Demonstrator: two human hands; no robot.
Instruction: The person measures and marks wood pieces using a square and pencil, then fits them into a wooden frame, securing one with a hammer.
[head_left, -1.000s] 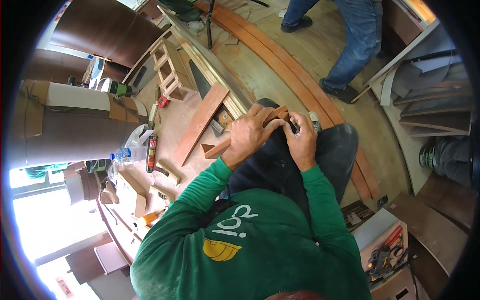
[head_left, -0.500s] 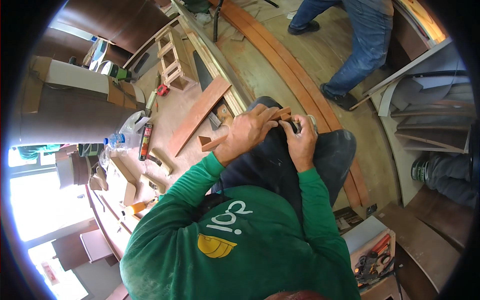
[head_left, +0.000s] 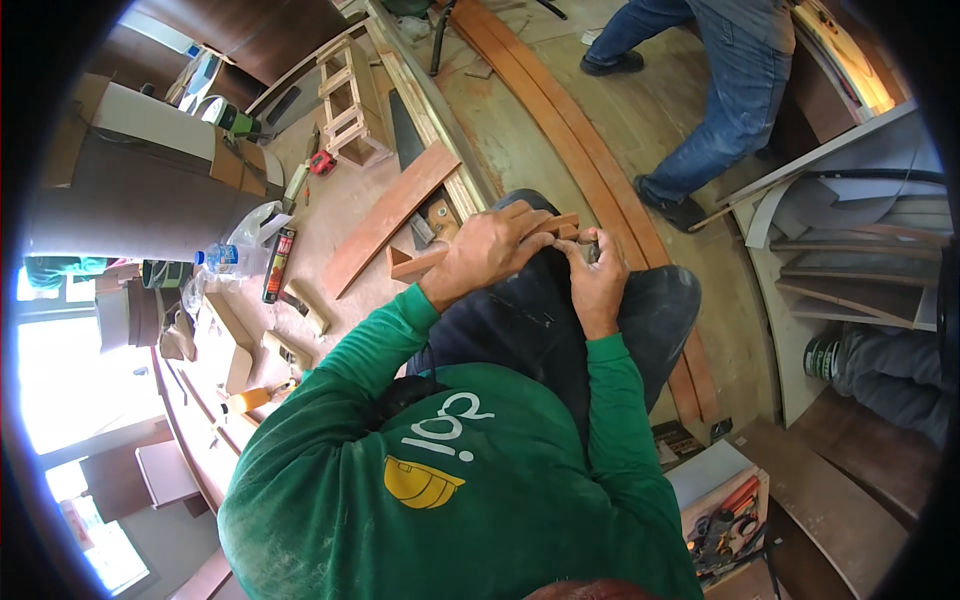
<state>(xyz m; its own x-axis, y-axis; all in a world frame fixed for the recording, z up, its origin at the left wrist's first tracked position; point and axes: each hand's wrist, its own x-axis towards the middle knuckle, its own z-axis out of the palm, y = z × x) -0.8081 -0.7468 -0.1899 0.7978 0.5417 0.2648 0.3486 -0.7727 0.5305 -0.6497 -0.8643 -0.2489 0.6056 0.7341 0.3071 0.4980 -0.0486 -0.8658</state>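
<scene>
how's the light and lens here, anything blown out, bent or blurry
Head view: the window at left is blown out to white; head view: the long reddish strips bow, probably partly from the fisheye lens, and the corners go black; head view: the left hand and right hand look fairly sharp.

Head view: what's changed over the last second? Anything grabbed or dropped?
Mostly the view itself: the plastic bottle and reddish plank sit further left and higher in the picture, which looks like camera movement. The right hand shifted its grip pose slightly near the far end of the wood piece. Nothing visibly grabbed or dropped. Left hand still holds that piece.
</scene>
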